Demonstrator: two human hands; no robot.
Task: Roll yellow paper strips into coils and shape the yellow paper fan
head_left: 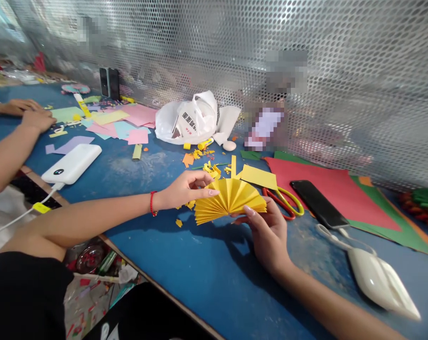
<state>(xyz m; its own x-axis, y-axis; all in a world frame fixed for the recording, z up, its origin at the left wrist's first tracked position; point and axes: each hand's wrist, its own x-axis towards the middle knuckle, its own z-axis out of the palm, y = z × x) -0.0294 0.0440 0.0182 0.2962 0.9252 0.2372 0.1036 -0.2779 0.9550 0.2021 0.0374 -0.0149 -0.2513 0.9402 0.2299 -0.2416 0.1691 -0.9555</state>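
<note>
A pleated yellow paper fan (231,198) is spread in a half circle above the blue table. My left hand (185,190), with a red string bracelet at the wrist, pinches the fan's left side between thumb and fingers. On the other side, my right hand (269,231) grips the fan's lower right edge, thumb on top. Just behind the fan lie scissors (288,203) with red and yellow handles, a yellow paper piece (259,176) and yellow paper scraps (212,170).
Red paper (327,189) over green sheets, a black phone (319,204) and a white corded device (380,281) lie right. A white plastic bag (187,120) stands against the perforated metal wall. At left are a white power bank (72,164) and another person's hands (31,114).
</note>
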